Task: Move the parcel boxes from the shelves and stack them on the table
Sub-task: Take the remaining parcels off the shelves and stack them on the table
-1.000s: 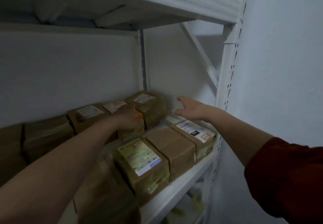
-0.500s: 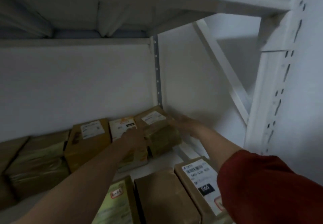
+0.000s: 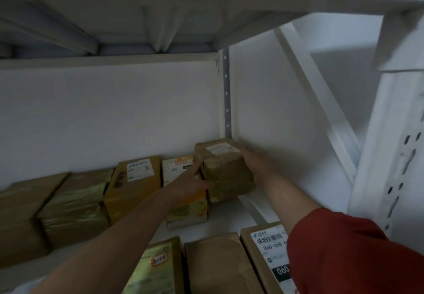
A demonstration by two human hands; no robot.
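Eight parcel boxes lie on the shelf. Left hand and right hand grip the corner box between them.

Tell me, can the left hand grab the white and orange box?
Probably yes: the left hand is right over the white and orange box, but it's busy holding the brown parcel box.

R side: dark red sleeve, soft cloth w/ loose folds, plain edge, ends approx at elbow; right forearm and right hand bare. L side: left forearm and left hand bare, all the way to frame edge.
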